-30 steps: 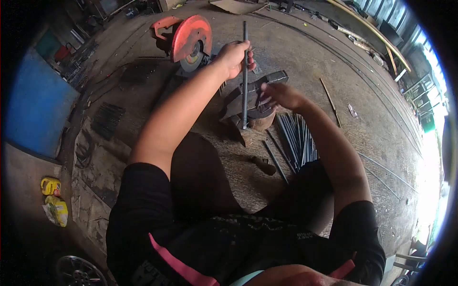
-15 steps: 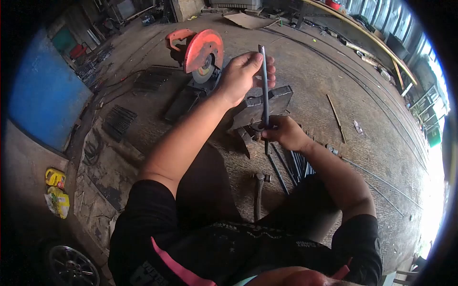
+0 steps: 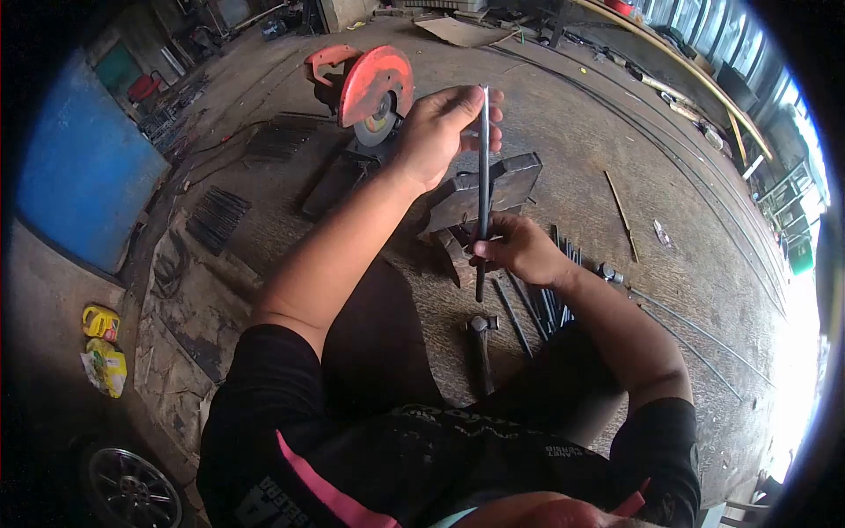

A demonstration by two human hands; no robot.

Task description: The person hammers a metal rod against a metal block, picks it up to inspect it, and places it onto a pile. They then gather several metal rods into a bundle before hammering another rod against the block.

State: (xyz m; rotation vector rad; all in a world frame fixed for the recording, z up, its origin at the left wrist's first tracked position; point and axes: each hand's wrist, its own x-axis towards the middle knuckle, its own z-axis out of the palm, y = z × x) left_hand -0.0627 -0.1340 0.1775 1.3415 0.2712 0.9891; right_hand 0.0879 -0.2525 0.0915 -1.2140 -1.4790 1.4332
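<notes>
Pale lettering runs across the person's black shirt (image 3: 458, 440) at six o'clock, too blurred and distorted to read.

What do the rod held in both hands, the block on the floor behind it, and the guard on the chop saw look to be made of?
Rod: seemingly steel, dull dark grey, with a thin highlight along its length; left hand grips the top, right hand the lower part.
Block: probably heavy steel or iron, dark, rust-brown, scuffed faces.
Saw guard: likely painted metal, faded orange-red, matte and dusty.
</notes>
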